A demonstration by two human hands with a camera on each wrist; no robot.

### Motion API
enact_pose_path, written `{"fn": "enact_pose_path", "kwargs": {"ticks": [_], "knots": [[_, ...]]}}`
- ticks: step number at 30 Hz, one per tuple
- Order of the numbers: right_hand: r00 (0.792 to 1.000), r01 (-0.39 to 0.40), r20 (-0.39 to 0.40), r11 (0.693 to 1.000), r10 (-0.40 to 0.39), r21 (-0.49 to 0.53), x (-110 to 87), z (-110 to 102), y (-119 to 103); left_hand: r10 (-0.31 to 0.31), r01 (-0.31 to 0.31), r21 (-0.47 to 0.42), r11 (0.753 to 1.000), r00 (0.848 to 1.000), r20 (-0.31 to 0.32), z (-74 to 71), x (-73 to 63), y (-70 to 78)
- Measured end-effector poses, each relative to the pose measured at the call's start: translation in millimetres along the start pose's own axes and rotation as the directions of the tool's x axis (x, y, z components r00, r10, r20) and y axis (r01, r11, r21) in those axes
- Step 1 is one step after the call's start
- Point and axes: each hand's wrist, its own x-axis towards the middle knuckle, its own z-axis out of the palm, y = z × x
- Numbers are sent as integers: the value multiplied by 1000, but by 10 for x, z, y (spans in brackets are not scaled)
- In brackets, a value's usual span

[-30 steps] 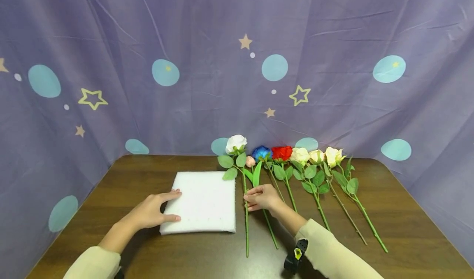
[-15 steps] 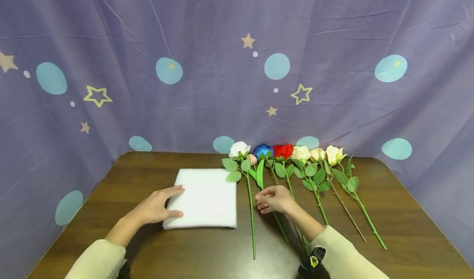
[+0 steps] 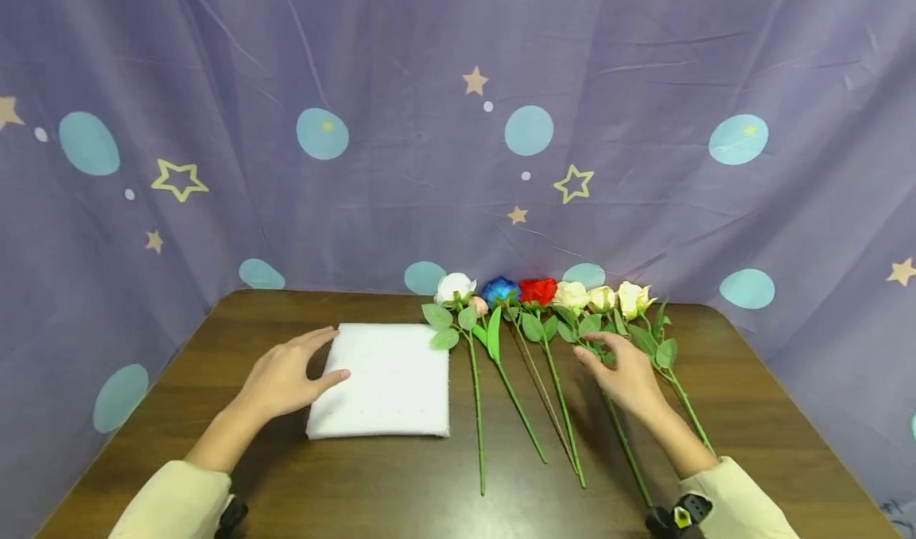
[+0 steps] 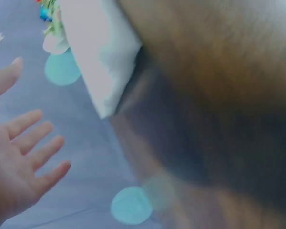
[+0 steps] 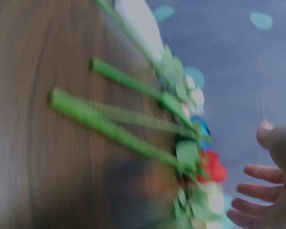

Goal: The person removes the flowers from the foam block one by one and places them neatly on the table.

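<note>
My left hand is at the left edge of a white foam block, thumb and fingers spread. In the left wrist view its fingers are straight and hold nothing. Over the stems of the cream roses hovers my right hand, fingers apart and nothing between them; it hides part of those stems. Left of it lie a red rose, a blue rose, a small pink tulip and a white rose, whose leaf overlaps the block's corner.
The flowers lie side by side on a brown wooden table, heads toward the back edge and stems toward the front. A purple curtain with stars and blue dots hangs behind the table.
My right hand has let go of the white rose's stem and moved right, past the red rose, over the cream roses. My left hand stays by the block, slightly farther back.
</note>
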Motion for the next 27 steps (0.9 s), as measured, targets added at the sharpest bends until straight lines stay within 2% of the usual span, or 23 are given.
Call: {"fn": "enact_pose_path", "kwargs": {"ticks": [3, 7, 10, 13, 18, 27], "knots": [[998, 49, -42, 992, -55, -115, -28, -129, 153, -36, 44, 81, 996, 994, -105, -124, 3, 21], [997, 36, -51, 966, -51, -256, -70, -255, 305, -73, 91, 126, 988, 986, -147, -240, -10, 47], [999, 15, -39, 945, -29, -327, -84, -304, 387, -98, 118, 142, 983, 985, -144, -292, -15, 57], [1000, -3, -11, 940, -1, -342, -90, -326, 440, -103, 124, 150, 981, 984, -143, -307, -17, 57], [1000, -7, 21, 938, 15, -348, -119, -308, 481, -93, 111, 153, 982, 988, -121, -273, -52, 52], [1000, 11, 30, 942, -2, -336, -123, -247, 463, -96, 108, 167, 980, 993, -75, -231, -93, 35]]}}
